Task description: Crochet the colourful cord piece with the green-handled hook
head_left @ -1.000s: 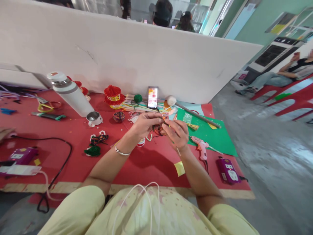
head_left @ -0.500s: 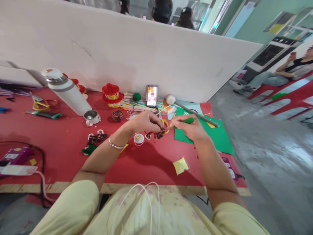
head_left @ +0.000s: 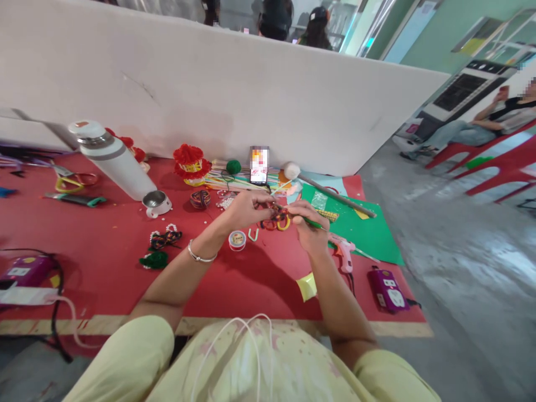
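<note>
In the head view, my left hand (head_left: 249, 213) pinches a small piece of dark multicoloured yarn work (head_left: 278, 211). My right hand (head_left: 310, 229) is closed around a green-handled crochet hook (head_left: 314, 223), its tip end at the yarn. Fingers hide part of both. Just below the yarn lie scissors with yellow and red handles (head_left: 283, 224). A bent light-green piece (head_left: 253, 234) and a spool of clear thread (head_left: 237, 240) rest near my left wrist. Further left is a ball of variegated yarn (head_left: 200, 199).
A tilted white flask (head_left: 119, 164) and its cup (head_left: 157, 204) stand left. A phone (head_left: 259, 166) leans on the white partition (head_left: 234, 84). A pink glue gun (head_left: 345, 254) and purple power socket (head_left: 387, 290) lie right, by a green sheet (head_left: 377, 240). A person sits far right.
My right hand has swung left and turned more upright, closer to my left hand. The glue gun and power socket are now uncovered. The yarn work is lifted and more bunched between my fingers.
</note>
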Available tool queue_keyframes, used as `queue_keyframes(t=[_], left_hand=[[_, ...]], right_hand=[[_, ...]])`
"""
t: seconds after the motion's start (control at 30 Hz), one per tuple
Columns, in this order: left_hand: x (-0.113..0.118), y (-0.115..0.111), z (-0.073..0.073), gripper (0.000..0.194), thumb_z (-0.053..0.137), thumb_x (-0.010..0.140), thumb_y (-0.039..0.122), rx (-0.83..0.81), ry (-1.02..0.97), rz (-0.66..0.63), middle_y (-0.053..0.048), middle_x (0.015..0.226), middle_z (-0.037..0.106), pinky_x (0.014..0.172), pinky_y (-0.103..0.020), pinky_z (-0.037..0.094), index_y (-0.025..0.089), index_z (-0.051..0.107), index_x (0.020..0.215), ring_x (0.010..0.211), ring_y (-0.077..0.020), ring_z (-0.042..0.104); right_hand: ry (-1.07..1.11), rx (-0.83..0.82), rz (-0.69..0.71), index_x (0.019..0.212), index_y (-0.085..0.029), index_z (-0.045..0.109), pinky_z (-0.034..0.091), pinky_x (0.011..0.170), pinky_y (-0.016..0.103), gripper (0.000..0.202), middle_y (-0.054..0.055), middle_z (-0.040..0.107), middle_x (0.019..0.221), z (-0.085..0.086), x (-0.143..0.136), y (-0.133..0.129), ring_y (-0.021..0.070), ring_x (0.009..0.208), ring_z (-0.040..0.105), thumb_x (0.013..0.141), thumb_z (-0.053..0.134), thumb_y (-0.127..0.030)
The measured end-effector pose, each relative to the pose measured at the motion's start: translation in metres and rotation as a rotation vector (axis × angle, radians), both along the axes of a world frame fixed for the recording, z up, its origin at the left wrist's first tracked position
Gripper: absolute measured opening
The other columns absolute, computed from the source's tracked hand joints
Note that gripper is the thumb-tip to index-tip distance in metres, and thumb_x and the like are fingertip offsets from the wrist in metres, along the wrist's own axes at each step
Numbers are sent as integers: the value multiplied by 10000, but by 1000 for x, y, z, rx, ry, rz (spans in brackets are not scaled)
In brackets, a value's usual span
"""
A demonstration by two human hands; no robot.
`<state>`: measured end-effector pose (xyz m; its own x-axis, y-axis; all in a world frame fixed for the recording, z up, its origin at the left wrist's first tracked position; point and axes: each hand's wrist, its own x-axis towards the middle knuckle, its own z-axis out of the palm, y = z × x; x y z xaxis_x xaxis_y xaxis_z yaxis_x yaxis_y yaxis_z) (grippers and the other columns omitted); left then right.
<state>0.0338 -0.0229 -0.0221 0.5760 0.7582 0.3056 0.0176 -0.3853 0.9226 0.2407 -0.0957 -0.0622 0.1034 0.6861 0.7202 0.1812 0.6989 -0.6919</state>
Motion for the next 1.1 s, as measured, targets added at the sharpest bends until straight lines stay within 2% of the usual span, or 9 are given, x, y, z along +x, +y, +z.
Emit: queue_keyframes(t=[0.13,0.27,0.43,0.6,0.73,0.83,0.93,1.03,1.1], left_hand=[[4,-5,0,557,862,775,269,-283,-187,-75,-105,1110,799,597,-224,473,179,766,1317,738,-127,660],[14,-14,-3,810,958,705,308,-527,-354,-121,-73,930,806,516,-212,434,160,671,1448,606,-101,638],[23,-19,-8,812,1010,608,242,-460,-416,-30,-39,807,799,540,-209,485,143,726,1362,610,-118,674],[32,-27,-17,767,956,669,275,-426,-455,72,-21,798,791,571,-211,518,153,712,1386,621,-118,673],[47,-39,-21,652,890,723,240,-278,-471,299,7,766,772,552,-186,481,163,739,1352,582,-82,604],[56,-47,-16,688,903,708,249,-328,-588,329,45,726,732,566,-181,483,207,733,1374,583,-71,580],[54,-47,-4,751,943,667,273,-492,-693,265,87,628,625,478,-168,395,235,731,1386,498,-45,477],[40,-40,5,716,975,609,233,-611,-688,137,90,593,580,402,-175,243,218,782,1298,432,-18,349],[28,-33,7,678,985,591,206,-655,-655,84,77,619,602,397,-178,208,209,805,1245,426,-6,326]], right_hand=[[23,50,-35,1068,-374,846,601,805,398,171,24,819,973,-2,3,3,213,893,745,908,802,-414],[-51,85,-40,1097,-376,836,595,823,399,184,26,808,1000,1,-1,2,209,915,742,920,798,-341],[-219,201,-117,1161,-375,810,599,834,427,221,31,810,1015,6,-2,-2,220,917,737,948,762,-344],[-386,316,-325,1213,-394,789,594,879,428,312,22,812,1062,4,-1,-5,224,978,713,926,786,-273],[-392,296,-457,1194,-378,794,607,862,409,306,29,810,1067,-1,-9,-7,216,965,713,925,782,-233],[-293,282,-535,1141,-389,811,620,865,437,248,35,806,1040,-5,-21,-4,231,952,736,922,784,-275],[-52,210,-467,1085,-368,825,637,936,477,168,38,813,1039,-7,-31,3,249,981,764,923,782,-372],[184,48,-283,1018,-324,830,629,1044,486,221,36,835,1043,-8,-32,9,251,1039,785,912,771,-508],[265,-70,-133,976,-309,831,660,990,464,301,34,852,1017,-10,-26,11,250,1013,804,874,782,-587]])
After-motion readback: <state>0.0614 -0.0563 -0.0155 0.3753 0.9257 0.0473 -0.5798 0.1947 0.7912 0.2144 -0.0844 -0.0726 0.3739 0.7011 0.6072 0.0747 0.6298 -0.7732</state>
